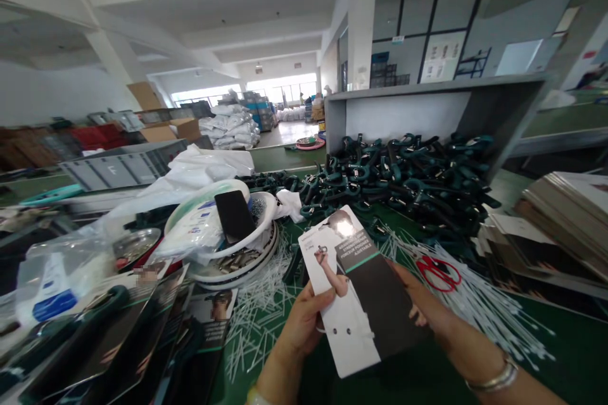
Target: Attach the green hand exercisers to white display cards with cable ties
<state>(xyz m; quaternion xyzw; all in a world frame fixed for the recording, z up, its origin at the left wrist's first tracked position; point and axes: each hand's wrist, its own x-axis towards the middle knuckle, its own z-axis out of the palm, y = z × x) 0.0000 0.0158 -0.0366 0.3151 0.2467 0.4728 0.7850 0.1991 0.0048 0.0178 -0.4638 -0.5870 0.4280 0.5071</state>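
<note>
My left hand [304, 321] is closed on the left edge of a printed packaging card [380, 304], thumb on its front. The card is tilted up, white on one side and dark grey on the other, with two small holes low on the white part. My right hand [420, 297] reaches behind the card's right edge; its fingers are hidden. Just right of it lie a bundle of white cable ties [494, 304] and red-handled scissors [439, 273]. Behind the card is a heap of dark green hand grips [394, 171].
Cut white tie pieces [256, 310] litter the green table on the left. A black phone [235, 216] rests on a white basin [263, 228]. Finished-looking carded grips [123, 335] lie at front left. Stacked cards [565, 228] stand at right, below a grey shelf [437, 90].
</note>
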